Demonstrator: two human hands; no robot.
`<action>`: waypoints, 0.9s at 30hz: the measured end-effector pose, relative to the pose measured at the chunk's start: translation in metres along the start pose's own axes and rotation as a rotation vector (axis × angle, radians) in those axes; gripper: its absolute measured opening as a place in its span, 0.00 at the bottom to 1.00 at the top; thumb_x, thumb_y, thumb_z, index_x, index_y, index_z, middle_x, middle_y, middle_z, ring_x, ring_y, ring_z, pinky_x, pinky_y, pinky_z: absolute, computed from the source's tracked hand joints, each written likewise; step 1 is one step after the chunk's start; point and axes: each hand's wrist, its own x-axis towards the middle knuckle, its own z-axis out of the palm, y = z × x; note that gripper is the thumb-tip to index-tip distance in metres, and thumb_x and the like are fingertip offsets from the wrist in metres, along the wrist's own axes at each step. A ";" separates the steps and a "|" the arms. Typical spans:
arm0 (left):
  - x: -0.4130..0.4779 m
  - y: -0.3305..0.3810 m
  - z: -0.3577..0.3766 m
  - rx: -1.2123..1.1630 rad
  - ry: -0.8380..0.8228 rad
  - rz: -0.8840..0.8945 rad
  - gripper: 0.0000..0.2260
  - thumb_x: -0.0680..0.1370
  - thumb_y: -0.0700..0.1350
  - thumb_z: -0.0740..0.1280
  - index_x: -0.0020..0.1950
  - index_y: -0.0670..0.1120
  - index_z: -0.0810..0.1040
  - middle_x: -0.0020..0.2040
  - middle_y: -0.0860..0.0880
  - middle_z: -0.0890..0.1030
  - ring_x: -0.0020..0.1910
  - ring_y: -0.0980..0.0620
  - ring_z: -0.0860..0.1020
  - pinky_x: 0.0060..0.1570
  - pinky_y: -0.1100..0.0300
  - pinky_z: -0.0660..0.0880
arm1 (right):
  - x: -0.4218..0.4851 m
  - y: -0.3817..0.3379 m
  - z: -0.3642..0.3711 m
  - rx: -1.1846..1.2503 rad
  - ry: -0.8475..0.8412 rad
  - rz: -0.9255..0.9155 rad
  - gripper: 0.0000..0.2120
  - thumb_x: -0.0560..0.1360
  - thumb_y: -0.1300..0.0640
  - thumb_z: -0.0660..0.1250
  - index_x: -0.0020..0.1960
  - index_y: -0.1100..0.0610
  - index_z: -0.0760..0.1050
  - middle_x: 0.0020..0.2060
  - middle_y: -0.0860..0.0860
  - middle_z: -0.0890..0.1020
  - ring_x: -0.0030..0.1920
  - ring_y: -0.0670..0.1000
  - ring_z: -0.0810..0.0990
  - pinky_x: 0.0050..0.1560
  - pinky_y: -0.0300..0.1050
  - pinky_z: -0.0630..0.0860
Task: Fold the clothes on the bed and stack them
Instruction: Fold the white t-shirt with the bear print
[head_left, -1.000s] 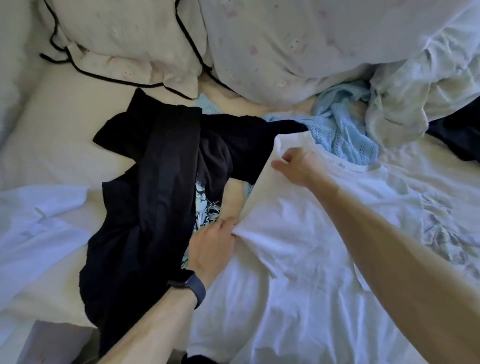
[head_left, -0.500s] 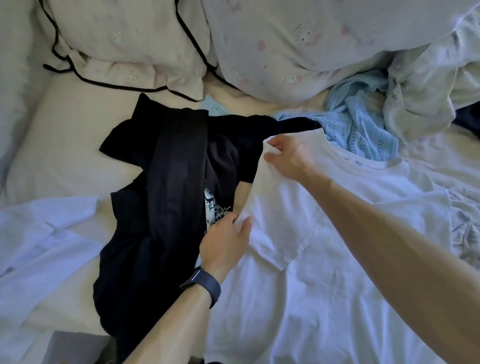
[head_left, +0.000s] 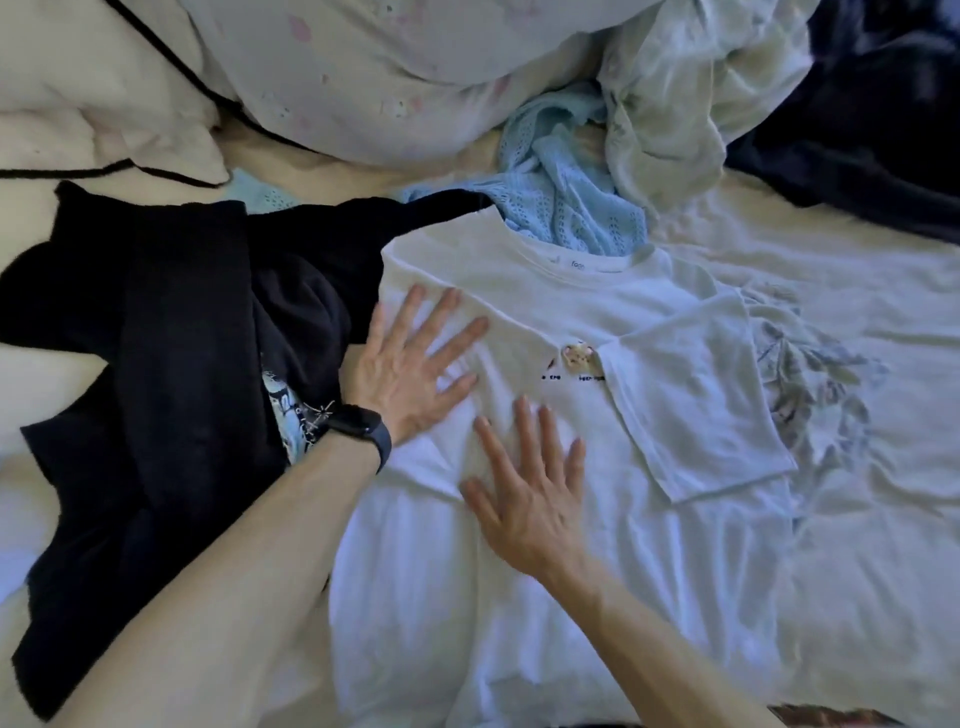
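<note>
A white T-shirt lies flat on the bed, collar away from me, both sleeves folded in over its chest. A small print shows between the sleeves. My left hand, with a dark band on its wrist, lies flat and spread on the folded left sleeve. My right hand presses flat on the shirt's middle, fingers apart. Neither hand grips cloth. A heap of black clothes lies to the left, partly under my left forearm. A light blue knit garment is bunched just beyond the collar.
Pillows with a black-piped one at the far left line the back of the bed. A crumpled pale cloth and a dark navy garment lie at the back right. Printed bedsheet extends to the right.
Both hands let go of the shirt's left sleeve, which now lies folded over the chest. The hands went from pinching the cloth to lying flat on it. The view shifted right.
</note>
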 end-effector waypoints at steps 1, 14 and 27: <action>0.003 -0.005 0.005 0.021 -0.004 -0.011 0.28 0.81 0.67 0.49 0.81 0.64 0.49 0.83 0.52 0.47 0.81 0.42 0.46 0.76 0.36 0.47 | -0.008 0.007 0.008 -0.024 -0.022 -0.014 0.32 0.81 0.34 0.55 0.82 0.41 0.55 0.83 0.53 0.48 0.83 0.58 0.46 0.76 0.73 0.52; -0.184 0.095 0.032 -0.189 -0.031 -0.236 0.32 0.80 0.62 0.56 0.82 0.54 0.56 0.83 0.46 0.52 0.81 0.42 0.51 0.76 0.37 0.51 | -0.146 0.056 -0.012 0.167 0.038 0.319 0.30 0.80 0.42 0.66 0.79 0.49 0.64 0.80 0.54 0.59 0.81 0.56 0.55 0.78 0.59 0.55; -0.337 0.155 0.051 -0.866 -0.083 -1.147 0.17 0.79 0.56 0.68 0.51 0.42 0.75 0.48 0.44 0.80 0.49 0.40 0.78 0.41 0.52 0.70 | -0.277 0.199 -0.002 0.609 -0.015 0.916 0.30 0.77 0.40 0.71 0.70 0.57 0.71 0.63 0.55 0.77 0.64 0.57 0.75 0.66 0.59 0.73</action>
